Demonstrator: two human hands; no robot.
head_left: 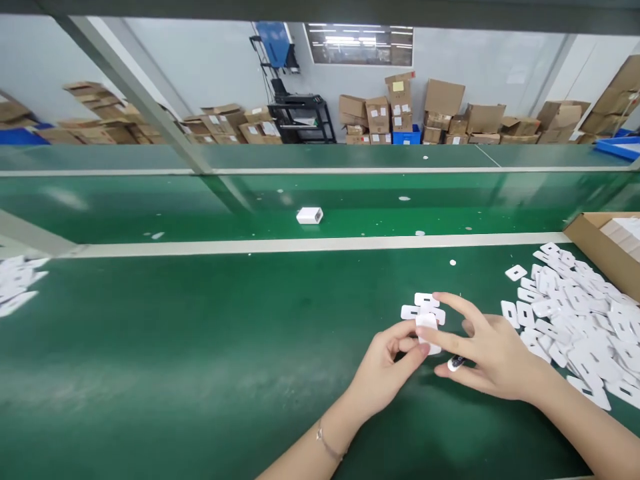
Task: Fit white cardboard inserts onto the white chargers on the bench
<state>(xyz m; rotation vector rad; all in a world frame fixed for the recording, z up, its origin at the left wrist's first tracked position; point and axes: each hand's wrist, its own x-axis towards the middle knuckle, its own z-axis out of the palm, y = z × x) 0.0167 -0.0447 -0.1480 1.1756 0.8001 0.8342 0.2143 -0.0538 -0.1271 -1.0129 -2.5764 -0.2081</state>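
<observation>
My left hand (383, 367) pinches a small white rectangular plastic piece (427, 324) between thumb and fingers. My right hand (493, 353) comes in from the right, its index finger stretched out and another finger lying on that white piece. A small black-and-white part (455, 363) is tucked between its thumb and curled fingers; its kind is too small to make out. Just beyond the fingertips lie a few flat white plates with slots (410, 312), partly hidden by the hands. To the right spreads a large heap of similar slotted white plates (580, 307).
A cardboard box (607, 250) with white pieces stands at the right edge. More white plates (17, 283) lie at far left. A white block-shaped box (309, 215) sits past the pale rail (280, 247) on the green bench (175, 347). Cartons (377, 115) line the back wall.
</observation>
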